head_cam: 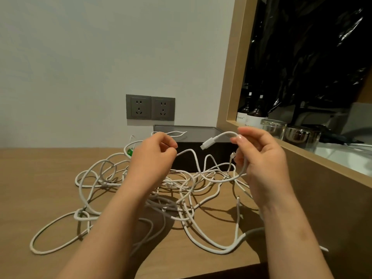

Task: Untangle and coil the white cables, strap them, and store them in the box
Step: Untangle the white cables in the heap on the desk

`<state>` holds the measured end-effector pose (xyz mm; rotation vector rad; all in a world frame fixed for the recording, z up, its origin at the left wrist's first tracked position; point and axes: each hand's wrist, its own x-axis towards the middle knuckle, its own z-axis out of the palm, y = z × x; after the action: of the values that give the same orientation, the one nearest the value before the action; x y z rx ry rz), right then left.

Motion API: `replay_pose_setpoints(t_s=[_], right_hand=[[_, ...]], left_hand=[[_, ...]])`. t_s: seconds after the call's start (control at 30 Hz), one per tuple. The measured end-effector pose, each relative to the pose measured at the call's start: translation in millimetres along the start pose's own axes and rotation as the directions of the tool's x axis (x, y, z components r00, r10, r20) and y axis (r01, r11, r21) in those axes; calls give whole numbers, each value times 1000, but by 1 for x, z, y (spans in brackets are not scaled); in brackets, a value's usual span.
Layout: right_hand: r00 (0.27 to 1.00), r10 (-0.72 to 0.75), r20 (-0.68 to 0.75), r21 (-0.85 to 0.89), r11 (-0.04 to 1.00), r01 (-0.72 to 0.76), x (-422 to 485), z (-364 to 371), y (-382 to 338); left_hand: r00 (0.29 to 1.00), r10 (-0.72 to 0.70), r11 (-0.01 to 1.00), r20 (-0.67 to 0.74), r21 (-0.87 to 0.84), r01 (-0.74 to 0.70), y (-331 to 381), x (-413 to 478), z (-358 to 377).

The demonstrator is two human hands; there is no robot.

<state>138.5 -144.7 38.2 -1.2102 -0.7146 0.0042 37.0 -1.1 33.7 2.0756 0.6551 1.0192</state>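
A tangle of white cables (177, 190) sprawls over the wooden desk (40, 174). My right hand (261, 164) is raised above the heap and grips one cable near its end, so the white plug (209, 142) sticks out to the left of my fingers. My left hand (153, 156) pinches a strand of cable that runs toward the right hand. Behind both hands stands the dark box (193, 137) with a grey lid, and a loop of cable lies on its top. A small green item (130, 152) shows just left of my left hand.
Two grey wall sockets (150, 107) sit above the desk behind the box. To the right, a wooden-framed ledge (302, 158) carries brown bottles (255, 113) and glass jars (289, 131). The desk's front edge runs along the bottom right.
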Motion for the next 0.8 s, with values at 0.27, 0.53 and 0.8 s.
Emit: replay_pose_setpoints(t_s=[0.27,0.53,0.8], right_hand=[[949,-282,138,-219,926,307,-6,19,2],[877,-178,447,-414,828,379,-13,30,6],[913,104,394,-608,775,174,-13,35,18]], left_hand=[[950,-242,915,198,-278,291,15,-7,-13],[875,-304,581,377,-654,484,11,-4,-20],[851,-262,18,456,-879,477,18,0,-33]])
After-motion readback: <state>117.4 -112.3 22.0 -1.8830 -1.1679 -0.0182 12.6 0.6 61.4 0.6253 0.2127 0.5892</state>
